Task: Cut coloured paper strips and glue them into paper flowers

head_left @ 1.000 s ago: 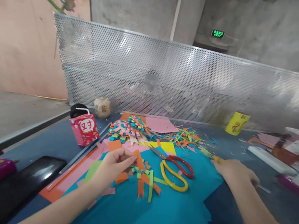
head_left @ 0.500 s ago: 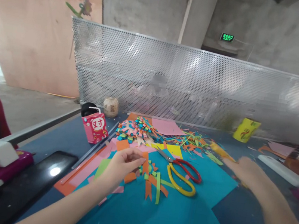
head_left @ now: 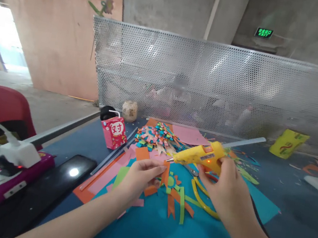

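My right hand (head_left: 228, 188) grips a yellow glue gun (head_left: 201, 154) with a clear glue stick (head_left: 244, 142) jutting from its back. The nozzle points left, close above an orange paper strip (head_left: 165, 174). Thumb and fingers of my left hand (head_left: 144, 175) pinch that strip upright. Just beyond it lie a green and orange paper rosette (head_left: 171, 182), an orange notched strip (head_left: 171, 206) and a green strip (head_left: 182, 205). Yellow-handled scissors (head_left: 203, 200) rest on the blue paper (head_left: 141, 229), partly hidden behind my right hand and the glue gun.
A heap of fringed paper pieces (head_left: 159, 137) sits at the back. Left of it stand a pink drink carton (head_left: 113, 132) and a jar (head_left: 130, 111). A black phone (head_left: 42, 189) and purple power strip (head_left: 13, 180) lie left. A perforated metal screen (head_left: 161, 63) borders the table.
My right hand has brought the glue gun from the right side of the table to my left hand. My left hand still pinches the orange strip. The view has shifted slightly.
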Action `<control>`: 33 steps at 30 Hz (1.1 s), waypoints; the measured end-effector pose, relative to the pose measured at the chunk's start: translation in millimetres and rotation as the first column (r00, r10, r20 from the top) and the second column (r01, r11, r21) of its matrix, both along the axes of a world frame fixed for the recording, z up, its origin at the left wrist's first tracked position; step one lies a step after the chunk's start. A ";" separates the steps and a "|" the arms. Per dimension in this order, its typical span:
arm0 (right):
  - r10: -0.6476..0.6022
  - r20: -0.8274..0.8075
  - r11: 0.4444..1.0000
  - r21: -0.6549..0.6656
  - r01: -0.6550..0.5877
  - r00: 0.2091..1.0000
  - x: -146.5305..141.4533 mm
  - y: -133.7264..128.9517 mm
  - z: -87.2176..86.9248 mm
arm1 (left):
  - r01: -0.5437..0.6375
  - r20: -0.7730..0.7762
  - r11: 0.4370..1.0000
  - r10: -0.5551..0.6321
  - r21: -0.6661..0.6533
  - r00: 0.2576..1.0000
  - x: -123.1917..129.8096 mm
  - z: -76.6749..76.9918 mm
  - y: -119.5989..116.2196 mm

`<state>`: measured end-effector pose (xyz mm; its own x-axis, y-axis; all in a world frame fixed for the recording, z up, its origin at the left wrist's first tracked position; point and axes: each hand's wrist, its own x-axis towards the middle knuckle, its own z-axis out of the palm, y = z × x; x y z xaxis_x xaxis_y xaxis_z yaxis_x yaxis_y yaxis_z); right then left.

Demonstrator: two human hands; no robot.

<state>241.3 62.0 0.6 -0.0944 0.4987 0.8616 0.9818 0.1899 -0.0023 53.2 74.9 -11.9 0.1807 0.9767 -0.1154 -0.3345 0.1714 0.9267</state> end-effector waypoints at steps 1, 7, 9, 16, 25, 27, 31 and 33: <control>0.014 0.012 1.000 0.011 -0.014 1.000 1.5 -0.1 -2.3 | -0.005 -0.009 1.000 0.005 0.004 1.000 0.1 0.7 -0.5; 0.047 0.032 0.999 0.018 -0.047 0.998 7.2 0.3 -4.4 | -0.020 -0.049 1.000 0.021 0.014 0.999 0.0 0.4 -0.5; 0.053 0.043 0.998 0.027 -0.054 0.998 7.8 0.3 -4.4 | -0.015 -0.049 1.000 0.016 0.027 0.999 0.0 -0.5 -0.3; 0.065 0.052 0.996 0.061 -0.069 0.996 7.3 -2.5 -3.4 | -0.031 -0.044 0.999 0.031 0.014 0.999 -0.7 -1.8 0.1; 0.117 0.040 0.993 0.021 -0.118 0.992 6.4 -3.5 -4.2 | -0.015 -0.034 1.000 0.016 0.026 0.999 -1.6 -0.7 -0.6; 0.117 0.050 0.992 0.036 -0.118 0.992 7.0 -4.0 -4.3 | -0.020 -0.036 1.000 0.021 0.016 0.999 -1.8 0.4 -0.8; 0.118 0.068 0.992 0.045 -0.121 0.991 8.1 -5.7 -3.0 | -0.025 -0.051 0.999 0.026 0.020 0.998 -3.4 2.9 -1.5; 0.116 0.065 0.992 0.034 -0.118 0.991 9.0 -6.7 -2.4 | -0.023 -0.054 0.999 0.024 0.029 0.998 -4.1 3.4 -2.0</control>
<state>250.3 55.4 -1.7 -0.2050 0.4485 0.8700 0.9507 0.3025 0.0681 49.2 72.9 -8.5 0.1519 0.9836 -0.0972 -0.2869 0.1379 0.9480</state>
